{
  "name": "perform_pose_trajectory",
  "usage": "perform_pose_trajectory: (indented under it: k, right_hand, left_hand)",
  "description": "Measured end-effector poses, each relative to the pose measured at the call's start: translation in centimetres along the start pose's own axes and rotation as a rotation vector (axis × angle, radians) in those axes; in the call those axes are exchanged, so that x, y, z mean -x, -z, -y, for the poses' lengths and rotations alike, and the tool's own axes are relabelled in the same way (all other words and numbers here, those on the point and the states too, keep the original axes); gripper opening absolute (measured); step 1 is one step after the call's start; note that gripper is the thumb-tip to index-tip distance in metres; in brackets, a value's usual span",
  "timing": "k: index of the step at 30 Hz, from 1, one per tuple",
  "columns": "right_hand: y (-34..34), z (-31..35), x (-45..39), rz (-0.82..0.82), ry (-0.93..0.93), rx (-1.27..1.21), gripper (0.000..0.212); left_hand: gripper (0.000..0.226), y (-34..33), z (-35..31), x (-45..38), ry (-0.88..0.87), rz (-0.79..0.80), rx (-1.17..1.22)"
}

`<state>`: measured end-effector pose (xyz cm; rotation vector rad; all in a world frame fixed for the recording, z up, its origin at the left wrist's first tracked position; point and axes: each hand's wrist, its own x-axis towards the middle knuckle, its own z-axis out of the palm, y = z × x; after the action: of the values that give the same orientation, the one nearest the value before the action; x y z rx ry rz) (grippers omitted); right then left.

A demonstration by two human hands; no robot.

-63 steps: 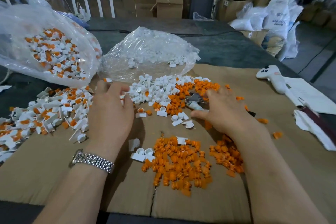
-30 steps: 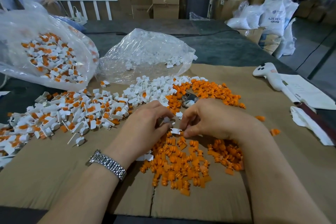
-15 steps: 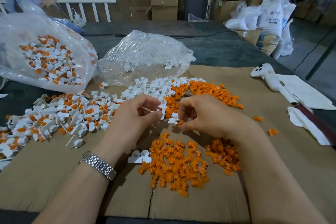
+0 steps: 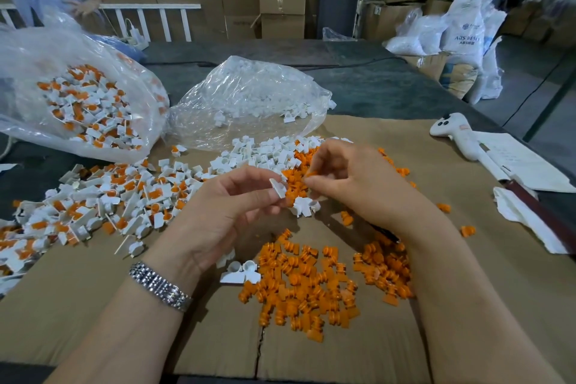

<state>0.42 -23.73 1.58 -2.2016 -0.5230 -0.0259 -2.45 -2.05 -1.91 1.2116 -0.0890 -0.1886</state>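
Head cam: 2 hands, 2 clear bags, namely left bag [image 4: 78, 97] & mid bag [image 4: 249, 97], 1 watch [image 4: 160, 287]. Left hand [image 4: 224, 212] pinches 1 white cap [image 4: 278, 188] betw. thumb & forefinger, above the cardboard [image 4: 405, 337]. Right hand [image 4: 352, 184] pinches 1 orange plug [image 4: 311, 174] near it, apart. Loose pcs too many to count, and the plug is mostly hidden by fingers. Approx. 2 s back both hands lay spread on the piles.

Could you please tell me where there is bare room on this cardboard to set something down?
Bare cardboard lies at the near left, below the mixed pile, left of the watch, and on the right, between the right hand and the handset. It is crowded around the orange pile, the white pile and both bags.
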Motion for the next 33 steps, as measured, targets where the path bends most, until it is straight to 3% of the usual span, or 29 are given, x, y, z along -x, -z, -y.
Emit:
perform_pose_trajectory:
  k: [4, 8, 16, 20, 23, 25, 28, 30, 33]
  right_hand:
    - [0.3, 0.5, 0.3, -0.088, 0.017, -0.201, 0.009]
    - [0.1, 0.8, 0.5, -0.017, -0.003, -0.373, 0.007]
    - [-1.3, 1.7, 0.4, -0.034, 0.023, -0.171, 0.009]
    - [-2.2, 1.7, 0.2, -0.083, -0.003, -0.127, 0.009]
    - [-2.3, 1.7, 0.2, -0.079, -0.023, -0.126, 0.01]
    - [-1.8, 1.7, 0.3, -0.024, -0.029, -0.182, 0.011]
    - [-0.9, 1.6, 0.6, 0.062, 0.003, -0.279, 0.025]
    - [-0.7, 1.6, 0.7, 0.058, 0.066, -0.287, 0.033]
    - [-0.9, 1.7, 0.7, 0.012, 0.145, -0.273, 0.028]
  left_hand:
    - [0.028, -0.1, 0.0, 0.1, -0.018, 0.004, 0.024]
    - [0.025, -0.4, 0.0, 0.1, -0.043, -0.021, 0.036]
    - [0.025, -1.0, -0.3, 0.4, -0.142, -0.084, 0.008]
    - [0.023, -1.3, -0.1, 0.9, -0.219, -0.168, -0.281]
    - [0.02, -1.3, 0.0, 1.0, -0.256, -0.187, -0.359]
    - [0.023, -1.1, -0.2, 0.8, -0.236, -0.169, -0.305]
    - [0.027, -1.0, -0.3, 0.6, -0.159, -0.115, -0.045]
    - [0.023, -0.9, -0.3, 0.5, -0.128, -0.089, 0.064]
    - [0.017, -0.8, -0.3, 0.5, -0.105, -0.054, 0.126]
